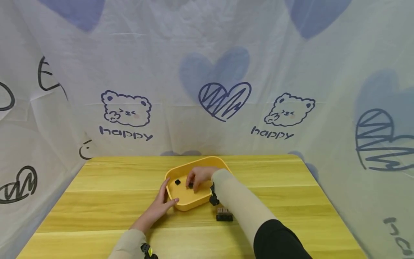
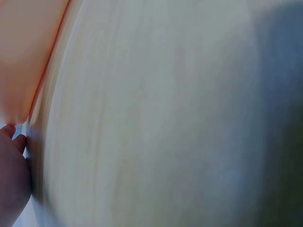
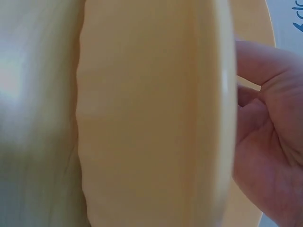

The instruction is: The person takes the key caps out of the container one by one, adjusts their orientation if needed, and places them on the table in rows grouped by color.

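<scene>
A yellow plastic tray (image 1: 191, 205) with rounded corners lies at the table's far middle. My left hand (image 1: 157, 205) holds its near left corner, thumb at the front rim and fingers along the left side. In the left wrist view, fingertips of the left hand (image 2: 12, 163) meet the tray's underside edge (image 2: 28, 61). My right hand (image 1: 201, 175) reaches inside, its fingertips pinching a small black block (image 1: 191, 185). Another small black block (image 1: 177, 182) lies on the tray floor to the left. In the right wrist view the tray wall (image 3: 156, 113) hides the fingertips of my right hand (image 3: 272, 127).
A short row of small dark blocks (image 1: 224, 217) with brownish tops stands on the table in front of the tray, beside my right forearm (image 1: 247, 205). The wood-grain table (image 1: 106, 194) ends at a white printed curtain (image 1: 174, 122) behind and at both sides.
</scene>
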Available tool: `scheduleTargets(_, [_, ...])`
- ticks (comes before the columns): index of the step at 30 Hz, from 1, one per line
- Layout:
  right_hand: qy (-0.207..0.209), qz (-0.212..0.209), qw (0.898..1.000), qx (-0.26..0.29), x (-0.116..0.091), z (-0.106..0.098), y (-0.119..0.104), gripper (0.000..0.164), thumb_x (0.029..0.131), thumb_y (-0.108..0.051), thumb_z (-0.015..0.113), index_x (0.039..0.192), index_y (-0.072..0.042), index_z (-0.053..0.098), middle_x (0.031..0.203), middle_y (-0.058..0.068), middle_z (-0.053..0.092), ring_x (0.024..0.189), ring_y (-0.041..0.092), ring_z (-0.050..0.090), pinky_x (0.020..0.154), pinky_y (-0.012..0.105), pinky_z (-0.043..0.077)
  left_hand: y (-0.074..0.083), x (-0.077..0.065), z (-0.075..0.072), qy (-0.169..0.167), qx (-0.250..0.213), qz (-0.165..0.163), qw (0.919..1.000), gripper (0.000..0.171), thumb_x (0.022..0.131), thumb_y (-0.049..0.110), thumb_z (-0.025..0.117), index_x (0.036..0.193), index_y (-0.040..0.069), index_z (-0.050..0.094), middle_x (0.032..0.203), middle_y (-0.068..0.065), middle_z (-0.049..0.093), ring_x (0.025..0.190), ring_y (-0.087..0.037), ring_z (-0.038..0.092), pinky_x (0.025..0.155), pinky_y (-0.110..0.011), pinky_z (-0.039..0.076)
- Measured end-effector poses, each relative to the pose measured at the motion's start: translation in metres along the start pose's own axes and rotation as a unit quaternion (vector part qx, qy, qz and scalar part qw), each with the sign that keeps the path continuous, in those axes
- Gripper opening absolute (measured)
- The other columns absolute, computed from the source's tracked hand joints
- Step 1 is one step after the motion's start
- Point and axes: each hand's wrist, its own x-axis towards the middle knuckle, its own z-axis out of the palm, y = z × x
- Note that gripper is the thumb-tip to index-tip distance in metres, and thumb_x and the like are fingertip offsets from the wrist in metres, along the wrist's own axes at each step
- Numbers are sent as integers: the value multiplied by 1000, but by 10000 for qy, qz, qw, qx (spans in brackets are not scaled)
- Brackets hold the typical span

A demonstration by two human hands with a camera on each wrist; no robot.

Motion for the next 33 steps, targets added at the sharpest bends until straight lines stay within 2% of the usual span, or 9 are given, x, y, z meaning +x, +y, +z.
scheduleTargets(5, [138, -54, 9998, 138, -9, -7, 3, 29, 80, 3, 76, 107, -9, 73, 102, -3, 66, 91, 13, 58, 78, 26, 51, -2, 2, -1, 15, 136, 56, 9999, 89, 94, 16, 64, 157, 16, 1, 158, -27, -8, 145, -40, -4, 116, -54, 2])
scheduleTargets(11, [212, -399, 9988, 194, -26, -15, -2, 31, 84, 3, 72, 114, -1, 67, 109, 1, 64, 99, 16, 58, 83, 28, 51, -1, 4, -4, 47, 235, 255, 9994, 89, 94, 14, 64, 156, 13, 2, 158, -29, -7, 145, -43, -3, 115, -56, 3])
scheduleTargets(16, [274, -577, 9978, 166, -42, -17, -2, 31, 85, 3, 71, 115, 2, 64, 109, 4, 63, 90, 16, 59, 78, 27, 52, -1, 5, -3, 44, 136, 368, 9992, 89, 93, 11, 64, 156, 11, 2, 157, -31, -5, 144, -44, -1, 115, -54, 3])
scheduleTargets(20, [348, -656, 9971, 182, -56, -17, 2, 30, 85, 5, 71, 114, 4, 63, 104, 5, 62, 83, 17, 61, 73, 27, 54, -3, 5, -1, 1, 34, 322, 9995, 89, 94, 10, 64, 156, 10, 0, 157, -31, -6, 144, -44, -1, 115, -52, 3])
scheduleTargets(27, [556, -791, 9946, 372, -78, -16, 3, 24, 86, 8, 67, 110, 7, 62, 106, 15, 62, 85, 17, 64, 76, 28, 55, -1, 3, 0, -20, 20, 253, 9997, 88, 95, 11, 63, 156, 10, -1, 156, -32, -8, 144, -45, -2, 115, -53, 2])
scheduleTargets(33, [675, -899, 9919, 593, -101, -12, -2, 18, 85, 8, 70, 99, -2, 66, 106, 23, 64, 84, 17, 65, 75, 29, 56, 1, 1, 1, -84, -46, 247, 9996, 89, 95, 11, 62, 156, 11, -2, 156, -32, -8, 144, -44, -2, 115, -53, 3])
